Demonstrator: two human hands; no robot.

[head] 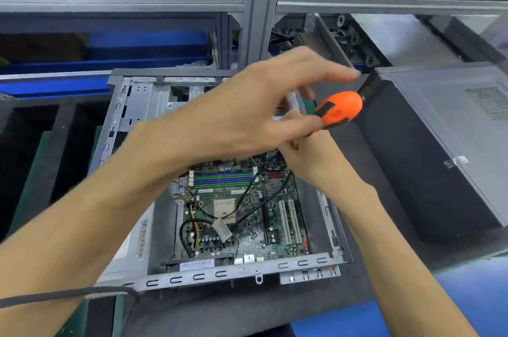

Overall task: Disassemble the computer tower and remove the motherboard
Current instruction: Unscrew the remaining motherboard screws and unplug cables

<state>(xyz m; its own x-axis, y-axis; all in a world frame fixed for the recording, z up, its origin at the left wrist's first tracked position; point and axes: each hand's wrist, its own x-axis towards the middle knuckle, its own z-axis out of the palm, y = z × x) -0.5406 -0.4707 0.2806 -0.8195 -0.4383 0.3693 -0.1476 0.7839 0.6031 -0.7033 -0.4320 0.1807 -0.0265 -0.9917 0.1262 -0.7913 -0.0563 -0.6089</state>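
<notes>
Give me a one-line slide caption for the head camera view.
Right hand holding an orange-handled screwdriver over an opened grey metal computer case, green motherboard still inside, left hand crossing above.

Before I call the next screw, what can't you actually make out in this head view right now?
- Screwdriver shaft and tip: hidden behind both hands.
- Top part of the motherboard: covered by the left hand and forearm.
- Right hand grip: fingers mostly hidden under the left hand.
- Motherboard mounting screws: too small to pick out.
- Left fingertips: motion-blurred.
</notes>
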